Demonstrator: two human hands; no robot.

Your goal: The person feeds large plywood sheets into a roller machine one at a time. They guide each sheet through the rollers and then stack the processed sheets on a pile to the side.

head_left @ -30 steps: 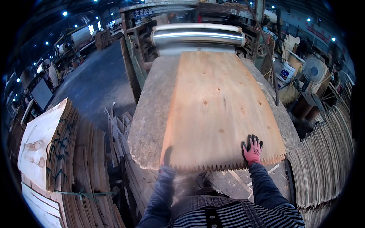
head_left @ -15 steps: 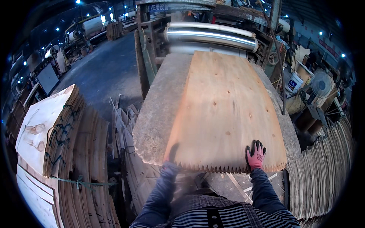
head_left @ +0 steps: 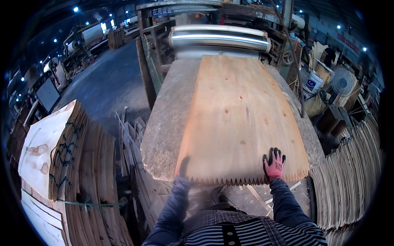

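Observation:
A broad, thin sheet of wood veneer [head_left: 242,106] with small knots and a jagged near edge lies on a worn grey table [head_left: 164,123]. Its far end reaches close to a shiny metal roller [head_left: 221,39]. My right hand [head_left: 273,165], in a pink and black glove, rests flat on the sheet near its right front corner, fingers spread. At the sheet's left front corner is my left hand [head_left: 183,174]; it is smeared, so its fingers and grip do not show clearly.
Stacked veneer sheets [head_left: 82,156], tied with green cord, stand at left. Another tall stack [head_left: 344,176] is at right. Wood scraps [head_left: 133,131] lie beside the table's left side. A fan [head_left: 342,82] and a white bucket [head_left: 313,82] stand at the right.
The whole view has shifted slightly, with the table and roller a little further left. Both hands stay at the sheet's near edge, and the sheet lies almost as before.

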